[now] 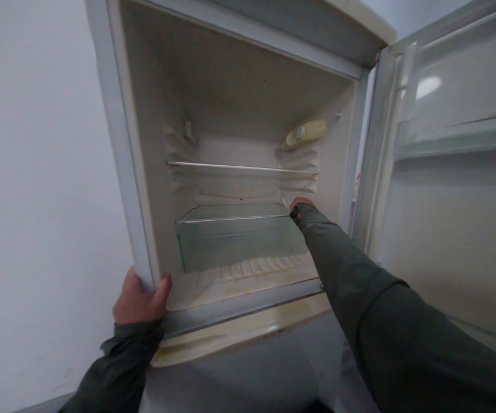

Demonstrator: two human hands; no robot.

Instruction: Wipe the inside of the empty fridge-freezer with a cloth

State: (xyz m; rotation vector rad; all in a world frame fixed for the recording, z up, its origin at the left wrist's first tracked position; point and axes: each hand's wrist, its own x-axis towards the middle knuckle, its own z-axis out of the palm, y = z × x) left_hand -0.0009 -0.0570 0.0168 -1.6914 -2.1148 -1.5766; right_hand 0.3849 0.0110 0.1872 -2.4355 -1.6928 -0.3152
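Note:
An old refrigerator (121,149) stands wide open in front of me. My left hand (140,298) is closed around the lower left edge of its frame, thumb on the inner side. Deep inside, my right hand (302,202) is at the right end of the lower glass shelf (231,212). Its fingers are curled and mostly hidden by the hand and dark green sleeve. A small whitish bit (286,202) shows beside the fingers; I cannot tell what it is. Below that shelf sits a clear drawer (239,244).
An upper shelf (243,167) crosses the compartment. A cream lamp housing (306,134) juts from the right wall. The open door (450,201) with its door shelf (463,137) stands at right. A white wall (45,201) is close on the left. The compartment floor (248,269) has brownish stains.

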